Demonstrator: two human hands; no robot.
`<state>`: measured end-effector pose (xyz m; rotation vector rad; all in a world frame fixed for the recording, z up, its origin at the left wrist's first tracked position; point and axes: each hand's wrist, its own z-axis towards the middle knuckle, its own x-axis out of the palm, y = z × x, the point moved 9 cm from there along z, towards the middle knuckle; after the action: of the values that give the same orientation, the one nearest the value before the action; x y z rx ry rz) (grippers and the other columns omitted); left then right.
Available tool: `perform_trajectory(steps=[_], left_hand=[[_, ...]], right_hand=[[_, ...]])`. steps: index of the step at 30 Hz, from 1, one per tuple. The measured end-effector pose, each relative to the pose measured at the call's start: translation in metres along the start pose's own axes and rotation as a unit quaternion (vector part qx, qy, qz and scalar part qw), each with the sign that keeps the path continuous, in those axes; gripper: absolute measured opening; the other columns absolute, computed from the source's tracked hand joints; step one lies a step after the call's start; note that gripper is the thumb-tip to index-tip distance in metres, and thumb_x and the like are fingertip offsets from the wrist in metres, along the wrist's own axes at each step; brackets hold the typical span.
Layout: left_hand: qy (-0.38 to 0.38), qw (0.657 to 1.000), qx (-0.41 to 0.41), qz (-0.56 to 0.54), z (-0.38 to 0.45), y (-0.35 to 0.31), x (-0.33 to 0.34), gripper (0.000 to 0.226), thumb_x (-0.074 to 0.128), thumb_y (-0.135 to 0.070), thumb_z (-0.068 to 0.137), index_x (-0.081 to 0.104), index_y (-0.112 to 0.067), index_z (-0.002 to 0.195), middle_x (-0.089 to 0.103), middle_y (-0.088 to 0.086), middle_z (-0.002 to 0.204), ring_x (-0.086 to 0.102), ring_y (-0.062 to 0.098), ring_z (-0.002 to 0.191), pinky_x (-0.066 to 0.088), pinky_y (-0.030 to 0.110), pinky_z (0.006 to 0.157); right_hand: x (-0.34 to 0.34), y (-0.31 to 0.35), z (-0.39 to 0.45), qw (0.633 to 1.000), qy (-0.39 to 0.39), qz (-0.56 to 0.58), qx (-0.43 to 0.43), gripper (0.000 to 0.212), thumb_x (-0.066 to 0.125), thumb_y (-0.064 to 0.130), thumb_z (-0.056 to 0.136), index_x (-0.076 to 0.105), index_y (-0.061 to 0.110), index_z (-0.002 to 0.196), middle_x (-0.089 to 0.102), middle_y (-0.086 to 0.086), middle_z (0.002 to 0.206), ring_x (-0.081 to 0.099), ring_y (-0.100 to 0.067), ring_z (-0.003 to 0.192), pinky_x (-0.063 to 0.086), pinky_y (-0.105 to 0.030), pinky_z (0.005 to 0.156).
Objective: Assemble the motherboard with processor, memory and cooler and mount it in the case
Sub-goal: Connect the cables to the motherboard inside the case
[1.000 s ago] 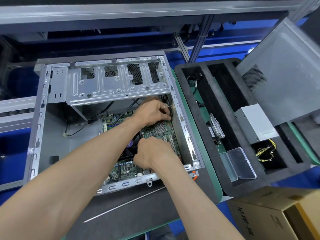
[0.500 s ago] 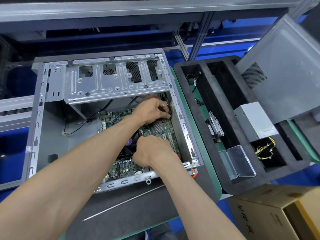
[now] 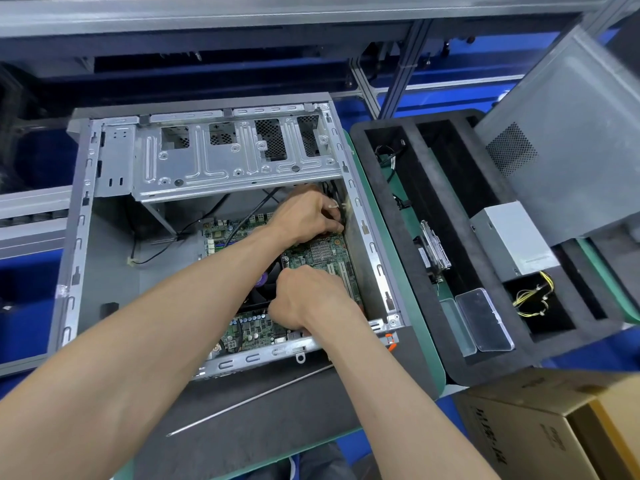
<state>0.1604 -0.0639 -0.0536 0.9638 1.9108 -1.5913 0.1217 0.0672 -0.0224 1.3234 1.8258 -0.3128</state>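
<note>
- Fingers of the left hand (image 3: 308,216) are curled at the far right corner of the motherboard (image 3: 322,251), close against the case's right wall; they seem to pinch something small there, but what it is cannot be told.
- Fingers of the right hand (image 3: 304,296) are curled downward just nearer than the left ones, tips hidden, beside the dark cooler fan (image 3: 263,289); whether they hold anything cannot be told.
- Over the last second both hands have kept almost the same spots; only the view has shifted slightly. I judge that this is fine seating or fastening work, not carrying, so the board is already down in the case (image 3: 86,237).
- Beneath and around the fingers, the motherboard lies flat on the case floor, in its right half. Its long axis runs from the near rail away toward the drive cage (image 3: 235,161) beyond the left fingers; the white slots (image 3: 343,271) to the right of the right fingers run the same way.
- Nearer than both hands, a thin metal rod (image 3: 249,400) lies on the counter (image 3: 263,431).
- Well to the right of the fingers sits a black foam tray (image 3: 429,320) with a power supply (image 3: 512,240) and a clear plastic box (image 3: 485,320).
</note>
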Motion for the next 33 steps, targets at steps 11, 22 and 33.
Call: perform_trajectory(steps=[11,22,33], left_hand=[[0.004,1.000,-0.002,0.013,-0.0005,-0.0006,0.0014,0.012,0.081,-0.041,0.079,0.072,-0.033,0.082,0.074,-0.008,0.097,0.067,0.016,0.083,0.053,0.031,0.072],[0.021,1.000,-0.006,0.019,0.0003,-0.0057,0.0040,0.010,0.080,-0.038,0.080,0.073,-0.032,0.081,0.073,-0.007,0.082,0.065,0.011,0.066,0.044,0.025,0.054],[0.029,0.999,-0.033,-0.003,-0.0002,-0.0010,0.0042,0.023,0.080,-0.040,0.079,0.062,-0.038,0.065,0.062,-0.025,0.074,0.054,-0.005,0.064,0.039,0.019,0.053]], right_hand=[[-0.0003,0.0001,0.0005,1.000,-0.007,-0.001,0.000,0.016,0.054,0.028,0.089,0.049,0.014,0.096,0.052,-0.005,0.090,0.051,-0.031,0.081,0.041,-0.039,0.073],[0.0013,0.0008,-0.0005,1.000,-0.012,-0.005,0.008,0.016,0.054,0.028,0.089,0.049,0.015,0.097,0.064,-0.008,0.106,0.051,-0.030,0.083,0.040,-0.039,0.072],[-0.0014,0.0032,-0.0055,1.000,-0.019,-0.004,0.010,0.013,0.053,0.026,0.090,0.048,0.014,0.095,0.065,-0.009,0.109,0.053,-0.031,0.084,0.040,-0.038,0.074]])
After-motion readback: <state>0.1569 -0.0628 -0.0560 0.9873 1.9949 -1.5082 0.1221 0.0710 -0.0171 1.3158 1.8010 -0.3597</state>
